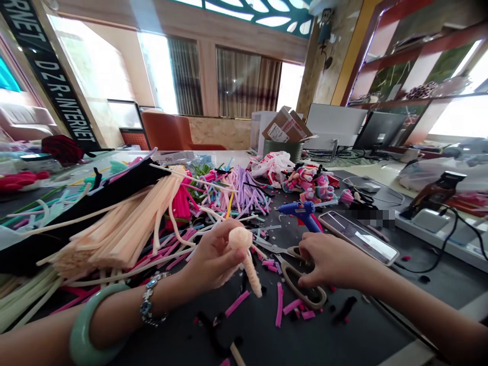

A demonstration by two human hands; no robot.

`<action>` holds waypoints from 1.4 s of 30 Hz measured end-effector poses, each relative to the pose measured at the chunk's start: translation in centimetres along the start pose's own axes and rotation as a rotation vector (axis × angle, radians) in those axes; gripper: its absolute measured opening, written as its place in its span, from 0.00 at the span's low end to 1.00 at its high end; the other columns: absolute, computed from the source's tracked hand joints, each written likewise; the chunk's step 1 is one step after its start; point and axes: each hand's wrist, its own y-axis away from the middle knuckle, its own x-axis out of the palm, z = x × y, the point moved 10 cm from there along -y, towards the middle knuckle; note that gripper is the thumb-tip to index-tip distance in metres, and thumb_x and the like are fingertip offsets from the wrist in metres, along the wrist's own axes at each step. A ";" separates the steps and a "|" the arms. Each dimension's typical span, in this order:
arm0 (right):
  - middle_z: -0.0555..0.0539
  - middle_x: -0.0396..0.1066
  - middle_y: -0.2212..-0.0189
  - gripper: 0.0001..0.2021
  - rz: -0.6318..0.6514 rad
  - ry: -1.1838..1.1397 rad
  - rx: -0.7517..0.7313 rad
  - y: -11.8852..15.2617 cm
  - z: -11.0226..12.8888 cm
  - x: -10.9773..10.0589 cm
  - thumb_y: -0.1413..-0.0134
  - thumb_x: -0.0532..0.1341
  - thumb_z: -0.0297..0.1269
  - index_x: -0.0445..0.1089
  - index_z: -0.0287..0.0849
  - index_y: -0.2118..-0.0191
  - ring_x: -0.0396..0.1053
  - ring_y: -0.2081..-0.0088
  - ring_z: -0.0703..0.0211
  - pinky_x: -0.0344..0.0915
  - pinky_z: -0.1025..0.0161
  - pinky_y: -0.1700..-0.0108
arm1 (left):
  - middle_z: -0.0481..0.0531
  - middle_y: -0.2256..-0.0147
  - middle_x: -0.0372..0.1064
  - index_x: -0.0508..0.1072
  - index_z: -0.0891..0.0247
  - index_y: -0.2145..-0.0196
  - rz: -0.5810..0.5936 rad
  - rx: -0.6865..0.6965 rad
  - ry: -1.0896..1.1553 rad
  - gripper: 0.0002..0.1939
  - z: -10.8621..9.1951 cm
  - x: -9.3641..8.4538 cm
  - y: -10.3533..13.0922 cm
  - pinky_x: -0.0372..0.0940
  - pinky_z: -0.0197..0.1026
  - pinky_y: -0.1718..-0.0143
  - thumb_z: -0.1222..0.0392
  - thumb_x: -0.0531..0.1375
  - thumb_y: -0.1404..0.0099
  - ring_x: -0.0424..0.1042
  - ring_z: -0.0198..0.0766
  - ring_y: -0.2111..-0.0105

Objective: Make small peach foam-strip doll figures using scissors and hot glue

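My left hand (219, 259) pinches a peach fuzzy figure (241, 239) made of a round ball with a wound stem hanging below it, pointing down and slightly right. Just right of it, my right hand (320, 256) is on the handles of the scissors (295, 282), which lie on the dark table (171, 325) with their blades toward the left hand. The fingers of that hand are curled at the two handle loops. Short pink and black cut pieces (279, 305) are scattered around the scissors.
A thick bundle of peach stems (129, 223) lies at left, with pink and purple stems (247, 190) behind. A blue glue gun (301, 211), a phone (358, 236) and a white power strip (438, 239) are at right. Farther back stand a cardboard box (287, 124) and monitors (335, 124).
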 end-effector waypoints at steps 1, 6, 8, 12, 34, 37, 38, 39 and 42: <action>0.48 0.66 0.73 0.13 0.001 -0.026 0.007 -0.1 -0.1 -0.1 0.68 0.67 0.43 0.67 0.41 0.77 0.65 0.72 0.58 0.55 0.64 0.73 | 0.49 0.70 0.63 0.69 0.65 0.65 -0.031 0.010 -0.007 0.21 -0.3 -0.4 -0.1 0.61 0.30 0.76 0.46 0.67 0.48 0.63 0.30 0.74; 0.47 0.70 0.73 0.08 0.034 -0.180 0.064 0.1 -1.1 -0.6 0.62 0.62 0.39 0.69 0.40 0.75 0.67 0.71 0.57 0.56 0.65 0.74 | 0.53 0.63 0.68 0.75 0.63 0.62 -0.120 -0.063 0.094 0.18 -0.5 -1.7 -0.4 0.66 0.32 0.68 0.46 0.61 0.41 0.67 0.33 0.67; 0.46 0.71 0.74 0.07 0.064 -0.232 0.078 0.3 -1.5 -0.8 0.58 0.59 0.39 0.70 0.40 0.75 0.68 0.71 0.57 0.57 0.66 0.75 | 0.54 0.62 0.69 0.75 0.64 0.59 -0.098 -0.143 0.180 0.18 -0.1 -1.6 -0.6 0.67 0.33 0.68 0.48 0.60 0.40 0.68 0.35 0.67; 0.44 0.74 0.73 0.14 0.248 -0.659 0.107 1.4 -1.9 0.5 0.50 0.57 0.46 0.70 0.39 0.71 0.71 0.70 0.56 0.62 0.66 0.73 | 0.54 0.63 0.68 0.74 0.66 0.56 -0.005 -0.211 0.373 0.17 -0.2 -0.7 -1.1 0.68 0.35 0.62 0.52 0.56 0.36 0.69 0.36 0.66; 0.47 0.67 0.65 0.18 -0.138 -1.400 -0.553 2.0 3.8 -3.1 0.59 0.66 0.42 0.66 0.45 0.60 0.67 0.64 0.55 0.65 0.59 0.62 | 0.46 0.77 0.62 0.67 0.66 0.66 0.150 -0.346 0.287 0.07 2.1 1.8 0.0 0.67 0.39 0.65 0.65 0.60 0.45 0.64 0.30 0.76; 0.50 0.63 0.68 0.11 -0.312 -1.041 -0.487 1.8 3.3 -4.2 0.53 0.63 0.36 0.63 0.44 0.63 0.63 0.67 0.60 0.63 0.63 0.65 | 0.47 0.74 0.64 0.67 0.66 0.64 0.174 -0.340 0.210 0.08 2.5 1.8 -0.1 0.67 0.36 0.70 0.61 0.60 0.42 0.67 0.30 0.76; 0.51 0.61 0.70 0.09 -0.387 -0.913 -0.443 1.8 3.0 -4.7 0.52 0.61 0.36 0.61 0.44 0.65 0.61 0.69 0.61 0.61 0.64 0.67 | 0.48 0.73 0.65 0.67 0.66 0.64 0.196 -0.322 0.179 0.08 2.5 1.9 -0.1 0.67 0.35 0.71 0.59 0.59 0.40 0.68 0.30 0.76; 0.52 0.59 0.72 0.08 -0.455 -0.780 -0.409 1.9 2.7 -5.3 0.51 0.61 0.36 0.59 0.44 0.67 0.59 0.72 0.62 0.60 0.64 0.69 | 0.48 0.72 0.66 0.67 0.66 0.64 0.219 -0.306 0.148 0.09 2.4 2.0 -0.2 0.66 0.34 0.74 0.58 0.58 0.38 0.69 0.30 0.77; 0.52 0.58 0.71 0.15 -0.603 -0.405 -0.379 2.3 3.1 -6.8 0.55 0.64 0.38 0.55 0.44 0.67 0.57 0.71 0.61 0.60 0.63 0.69 | 0.47 0.76 0.65 0.67 0.67 0.66 0.266 -0.281 0.059 0.12 2.3 2.2 -0.3 0.63 0.30 0.80 0.54 0.53 0.34 0.67 0.29 0.81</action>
